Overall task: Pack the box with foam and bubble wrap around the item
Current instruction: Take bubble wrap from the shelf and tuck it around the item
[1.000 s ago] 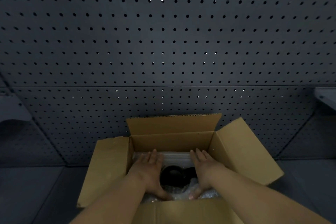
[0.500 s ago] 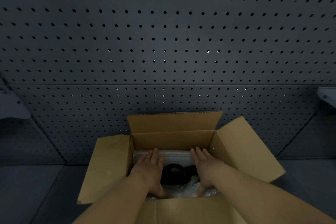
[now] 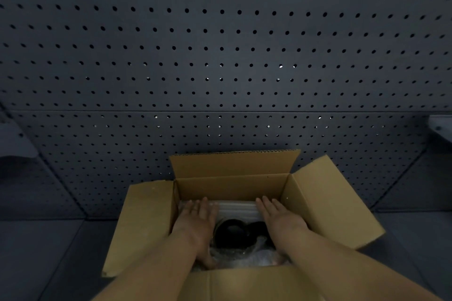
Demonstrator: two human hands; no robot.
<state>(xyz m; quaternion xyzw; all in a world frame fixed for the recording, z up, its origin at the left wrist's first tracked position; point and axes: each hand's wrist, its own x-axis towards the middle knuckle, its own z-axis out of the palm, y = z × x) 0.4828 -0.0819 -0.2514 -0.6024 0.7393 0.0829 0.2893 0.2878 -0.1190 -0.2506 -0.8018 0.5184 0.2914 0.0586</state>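
Note:
An open cardboard box (image 3: pixel 232 187) stands in front of me with all its flaps folded out. Inside lies a black rounded item (image 3: pixel 232 233) wrapped in clear bubble wrap (image 3: pixel 247 255), with white foam (image 3: pixel 238 210) behind it along the far wall. My left hand (image 3: pixel 195 222) lies flat inside the box at the item's left, fingers straight and pointing away from me. My right hand (image 3: pixel 281 221) lies flat at the item's right in the same way. Both hands press on the packing beside the item.
A dark perforated pegboard wall (image 3: pixel 220 56) rises right behind the box. The box stands on a dark grey surface (image 3: pixel 49 252). Pale brackets show at the left edge (image 3: pixel 14 139) and the right edge (image 3: pixel 440 127).
Both hands have stayed flat in the box, with the right hand shifted slightly outward. The view has tilted a little.

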